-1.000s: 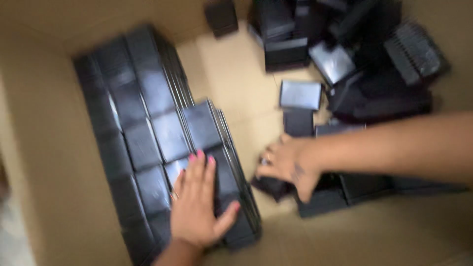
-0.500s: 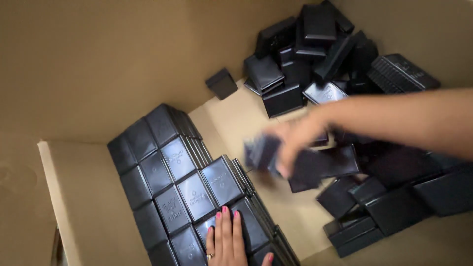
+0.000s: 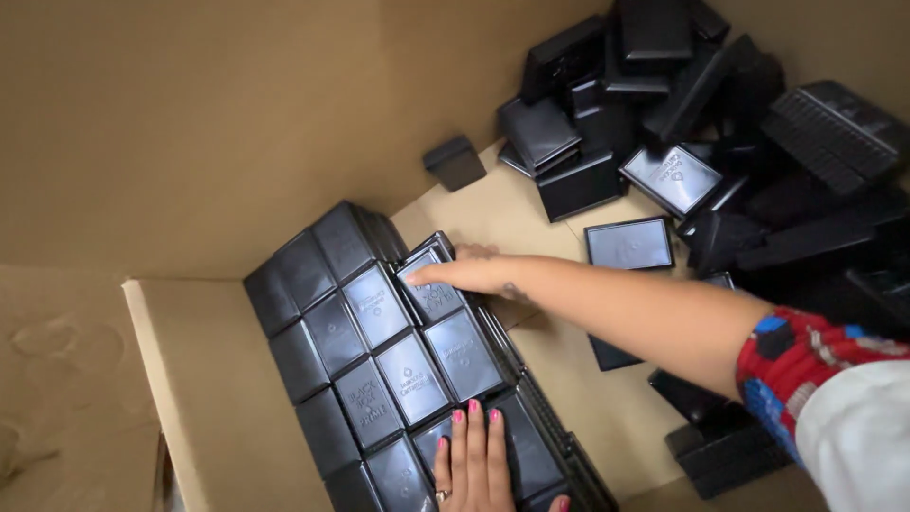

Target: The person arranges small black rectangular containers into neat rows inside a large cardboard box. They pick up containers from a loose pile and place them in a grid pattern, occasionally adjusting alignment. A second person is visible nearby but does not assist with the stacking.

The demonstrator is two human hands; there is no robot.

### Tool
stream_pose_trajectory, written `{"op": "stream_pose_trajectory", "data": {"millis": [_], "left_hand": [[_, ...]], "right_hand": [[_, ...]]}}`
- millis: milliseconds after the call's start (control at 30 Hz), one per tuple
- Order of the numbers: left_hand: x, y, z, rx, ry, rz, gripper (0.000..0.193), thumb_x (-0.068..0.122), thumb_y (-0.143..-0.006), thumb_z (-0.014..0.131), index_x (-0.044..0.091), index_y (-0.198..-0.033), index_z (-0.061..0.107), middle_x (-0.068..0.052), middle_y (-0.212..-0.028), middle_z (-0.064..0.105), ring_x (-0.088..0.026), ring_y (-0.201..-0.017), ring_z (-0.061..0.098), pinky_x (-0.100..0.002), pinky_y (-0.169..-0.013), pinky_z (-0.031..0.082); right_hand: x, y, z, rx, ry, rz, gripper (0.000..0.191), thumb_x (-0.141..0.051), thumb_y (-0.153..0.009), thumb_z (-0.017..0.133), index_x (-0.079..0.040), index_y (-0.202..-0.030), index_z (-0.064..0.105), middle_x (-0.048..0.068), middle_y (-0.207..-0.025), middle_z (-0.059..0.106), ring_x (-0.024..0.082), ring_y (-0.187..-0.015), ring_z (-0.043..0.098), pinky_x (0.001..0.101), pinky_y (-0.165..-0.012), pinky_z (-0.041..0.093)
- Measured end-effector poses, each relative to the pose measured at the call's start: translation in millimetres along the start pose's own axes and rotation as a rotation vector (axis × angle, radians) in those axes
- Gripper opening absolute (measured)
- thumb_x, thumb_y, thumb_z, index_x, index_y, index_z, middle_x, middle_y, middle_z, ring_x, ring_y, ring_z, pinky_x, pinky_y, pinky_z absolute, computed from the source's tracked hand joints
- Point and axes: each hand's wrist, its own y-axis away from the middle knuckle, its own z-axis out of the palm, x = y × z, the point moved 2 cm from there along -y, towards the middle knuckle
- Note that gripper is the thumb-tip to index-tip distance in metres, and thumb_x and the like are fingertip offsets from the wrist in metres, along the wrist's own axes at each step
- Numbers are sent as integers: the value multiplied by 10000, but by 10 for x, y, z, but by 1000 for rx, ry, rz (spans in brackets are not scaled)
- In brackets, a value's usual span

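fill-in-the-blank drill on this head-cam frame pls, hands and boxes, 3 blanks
1. The right hand sets a small black box at the end of the packed block's ____ row.
2. The left hand lies flat on the packed black boxes, its nails painted ____.
3. All of this sits inside a large ____ carton, with a loose pile of black boxes in its far corner.

Missing words: third; pink; cardboard

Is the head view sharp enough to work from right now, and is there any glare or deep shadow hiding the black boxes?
Head view: sharp, no motion blur on the right hand or left hand; soft light gives mild sheen on the lids of the packed black boxes; the loose pile of boxes at upper right merges into dark shadow, edges hard to separate; cardboard box wall evenly lit.
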Motion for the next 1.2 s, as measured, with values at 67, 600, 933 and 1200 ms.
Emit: {"op": "stream_pose_trajectory", "data": {"millis": [67,600,933,1200], "left_hand": [[4,-1,31,36,9,-19,1059,882,-847,374,-16,-1366,589,-242,-1407,602,-354,-1388,518,-499,-1188,252],[-185,307,675,286,-234,-41,308,270,-1002,465,223,-1211,687,-160,-1278,685,-274,-1159,667,-456,-995,451],[-160,184,441,285,-256,-21,281,251,-1012,496,223,-1206,697,-119,-1281,698,-241,-1176,672,-404,-971,468],[-168,120,424,356,-282,53,299,217,-1025,485,206,-1235,697,-130,-1255,714,-253,-1172,678,-389,-981,464]], "right_hand": [[4,-82,-64,36,389,92,892,-786,-797,645,-177,-1449,639,294,-1600,299,452,-1499,200,517,-1203,221],[-132,273,-916,606,931,-676,775,-564,-880,650,-49,-1429,468,211,-1350,574,377,-1256,503,573,-965,411],[-426,402,-1433,875,463,-384,1138,-427,-588,888,8,-1498,360,359,-1389,401,500,-1205,494,496,-1028,461],[-336,413,25,287,222,-551,838,-510,-738,833,-153,-1417,498,297,-1299,459,460,-1188,547,462,-1057,475]]}}
